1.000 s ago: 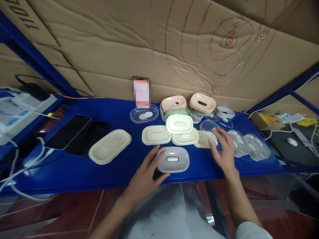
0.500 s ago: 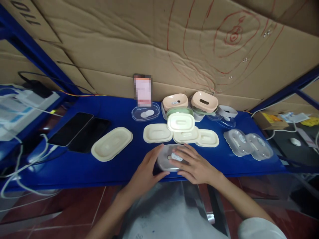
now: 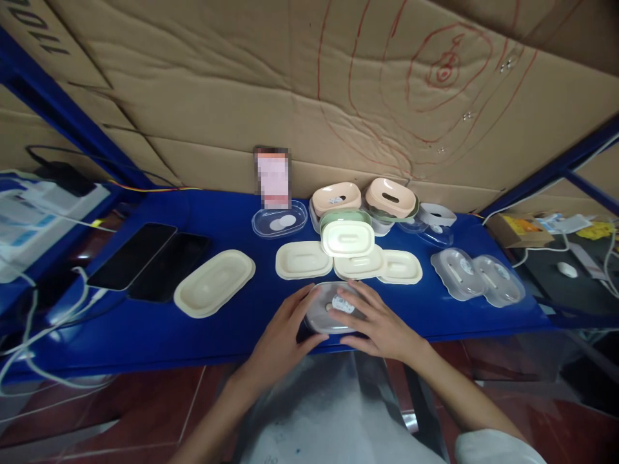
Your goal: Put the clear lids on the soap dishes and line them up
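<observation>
Creased brown cardboard (image 3: 193, 96), marked with red rings, stands behind the blue table (image 3: 145, 338) I am viewing through the head camera. Close to the near edge, between the two hands, I see a greyish oval dish (image 3: 316, 316) under a clear cover bearing a white label (image 3: 342, 303). On my feed the left hand (image 3: 286, 325) is half open, curved round the dish's left end, fingertips at the far rim and thumb at the near one. The right hand (image 3: 377, 322) is loosely spread, its fingers over the cover's right part and label; I cannot tell how hard either one presses. Just beyond lie three cream oval pieces (image 3: 304, 261) in a row, with a paler oval piece (image 3: 348, 238) overlapping them. Behind that I make out two peach dishes (image 3: 336, 197), resting on other containers. Well to the right, two clear covers (image 3: 458, 276) overlap side by side. To the left sits a larger cream oval piece (image 3: 215, 283), near two dark flat devices (image 3: 133, 256).
</observation>
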A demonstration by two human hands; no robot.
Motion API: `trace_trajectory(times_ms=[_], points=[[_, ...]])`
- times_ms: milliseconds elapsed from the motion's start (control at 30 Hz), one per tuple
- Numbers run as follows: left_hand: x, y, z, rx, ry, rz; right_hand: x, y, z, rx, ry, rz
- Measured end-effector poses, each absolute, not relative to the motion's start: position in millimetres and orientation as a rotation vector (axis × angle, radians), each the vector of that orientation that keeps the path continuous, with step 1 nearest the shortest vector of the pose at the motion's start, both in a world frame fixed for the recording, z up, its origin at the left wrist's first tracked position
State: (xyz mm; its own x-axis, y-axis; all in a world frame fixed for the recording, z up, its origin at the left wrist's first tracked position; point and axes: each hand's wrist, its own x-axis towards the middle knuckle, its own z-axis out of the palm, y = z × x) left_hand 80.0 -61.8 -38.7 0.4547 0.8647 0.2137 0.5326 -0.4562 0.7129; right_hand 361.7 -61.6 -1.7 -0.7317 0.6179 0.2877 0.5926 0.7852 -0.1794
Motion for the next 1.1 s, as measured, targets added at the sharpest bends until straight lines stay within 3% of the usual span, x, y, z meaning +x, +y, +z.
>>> trace_trajectory(times_ms=[233,433,567,767,1100], points=[[78,-64,-29,2.136,1.150,0.783,394,-62,18,-0.969,-2.463,-0.049],[80,-65,-25,2.133,1.208,0.753,550,-18,63,-1.854,-1.635,-0.536],[85,-64,-32,2.280,1.298,0.834,628,24,67,-2.327,-1.480,-0.371],[100,-63,-35,2.437,1.649,0.771,641,58,49,-2.394,-1.609,-0.310],[102,-63,-33,2.440,1.703,0.752,647,68,53,-2.416,-1.601,-0.364]])
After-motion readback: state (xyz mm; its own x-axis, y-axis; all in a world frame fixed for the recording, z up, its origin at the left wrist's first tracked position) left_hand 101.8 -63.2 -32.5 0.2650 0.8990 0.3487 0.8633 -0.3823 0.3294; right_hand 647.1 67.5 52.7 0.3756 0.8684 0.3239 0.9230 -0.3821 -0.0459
